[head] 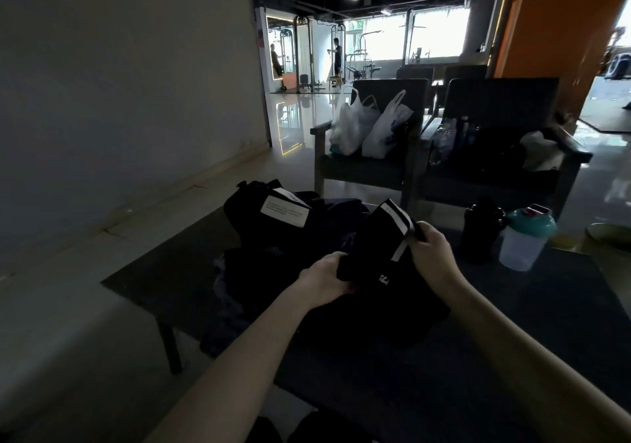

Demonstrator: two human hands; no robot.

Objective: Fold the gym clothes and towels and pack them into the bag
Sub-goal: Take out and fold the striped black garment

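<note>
Your left hand (pixel 327 279) and right hand (pixel 432 248) both curl round a black garment (pixel 375 255) with a white stripe, held just in front of the bag (pixel 252 210) on the tabletop (pixel 512 306). In this dim light, black on black, a fold could go crooked unnoticed.

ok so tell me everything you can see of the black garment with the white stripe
The black garment looks like soft, matte fabric with a white stripe along one edge and a small white logo lower down. It is bunched and held up over the dark table. The left hand grips its lower left edge; the right hand grips its upper right corner by the stripe. Where its bottom ends among other dark cloth is too dim to tell.
</note>
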